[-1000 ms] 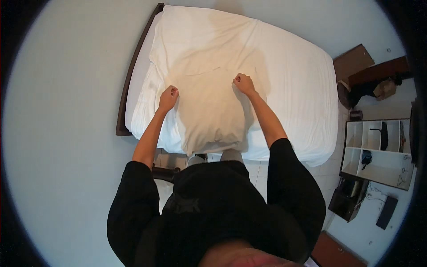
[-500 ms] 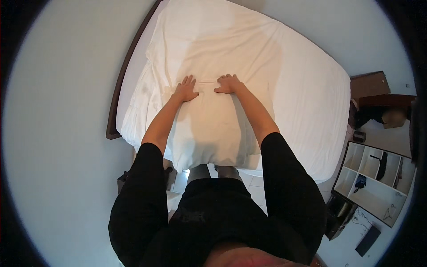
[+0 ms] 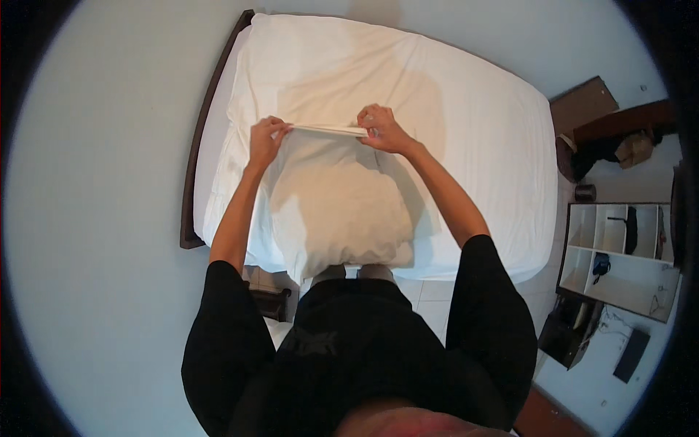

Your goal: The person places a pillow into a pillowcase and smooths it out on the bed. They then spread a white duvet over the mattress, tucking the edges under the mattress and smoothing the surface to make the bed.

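Note:
A white pillow (image 3: 338, 207) lies at the near side of the bed, close to my body, its cloth case creased along the near end. The far edge of its pillowcase (image 3: 324, 130) is stretched in a narrow folded strip between my hands. My left hand (image 3: 268, 140) pinches the strip's left end with thumb and fingers. At the right end, my right hand (image 3: 384, 130) grips it with bent fingers. Beneath and around the pillow spreads a wrinkled white bedsheet (image 3: 480, 146).
A dark headboard (image 3: 207, 116) borders the bed on the left. On the right stand an open white shelf unit (image 3: 633, 280) and a dark cabinet (image 3: 571, 331). Low by my left arm is a dark piece of furniture (image 3: 273, 302). Floor tiles show at my feet.
My hands lay spread on the cloth before; now they have closed on the pillowcase edge, lifted it and moved farther apart. The pillow's shape shows more clearly.

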{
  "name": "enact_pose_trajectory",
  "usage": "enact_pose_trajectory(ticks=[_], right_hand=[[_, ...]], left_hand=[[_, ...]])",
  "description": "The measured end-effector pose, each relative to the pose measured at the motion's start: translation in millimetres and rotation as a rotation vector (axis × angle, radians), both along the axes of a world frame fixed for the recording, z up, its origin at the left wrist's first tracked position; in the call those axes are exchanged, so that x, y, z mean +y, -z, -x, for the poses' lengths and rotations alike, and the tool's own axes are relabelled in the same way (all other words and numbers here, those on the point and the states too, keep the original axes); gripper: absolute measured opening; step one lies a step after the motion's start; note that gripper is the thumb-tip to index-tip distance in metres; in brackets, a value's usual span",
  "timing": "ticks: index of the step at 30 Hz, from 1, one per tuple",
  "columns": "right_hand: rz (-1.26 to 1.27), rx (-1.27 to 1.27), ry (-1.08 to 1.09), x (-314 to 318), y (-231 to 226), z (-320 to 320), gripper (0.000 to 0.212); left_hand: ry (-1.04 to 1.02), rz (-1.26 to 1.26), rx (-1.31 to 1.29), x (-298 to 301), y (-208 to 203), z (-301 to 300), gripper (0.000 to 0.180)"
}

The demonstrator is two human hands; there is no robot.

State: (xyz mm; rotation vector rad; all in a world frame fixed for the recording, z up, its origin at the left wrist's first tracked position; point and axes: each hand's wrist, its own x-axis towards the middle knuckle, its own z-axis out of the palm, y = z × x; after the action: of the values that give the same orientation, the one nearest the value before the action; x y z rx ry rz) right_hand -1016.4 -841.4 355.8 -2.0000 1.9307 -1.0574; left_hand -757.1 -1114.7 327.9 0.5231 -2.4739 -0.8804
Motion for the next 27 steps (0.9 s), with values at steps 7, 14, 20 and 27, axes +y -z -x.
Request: enact_pose_trajectory(ticks=[7,14,20,27], right_hand=[[0.198,-0.439,0.093,91,-175,-103,0.01],[0.146,-0.203,-0.028,124,-277,-150,0.011],[-0.426,-0.674,-0.168,192,-338,-149,0.072],[-0.951,0.08,-0.039,259,-327,-93,0.054]], left_hand=[[-0.043,0.241,0.326,77,-189,-69,0.029],[0.683,-0.393,0.148,220,-269,-62,0.042],[1.004,-0.592,-0.14,185,-330,-89,0.044],[0.84,0.203,-0.552,127,-390,-102,0.045]])
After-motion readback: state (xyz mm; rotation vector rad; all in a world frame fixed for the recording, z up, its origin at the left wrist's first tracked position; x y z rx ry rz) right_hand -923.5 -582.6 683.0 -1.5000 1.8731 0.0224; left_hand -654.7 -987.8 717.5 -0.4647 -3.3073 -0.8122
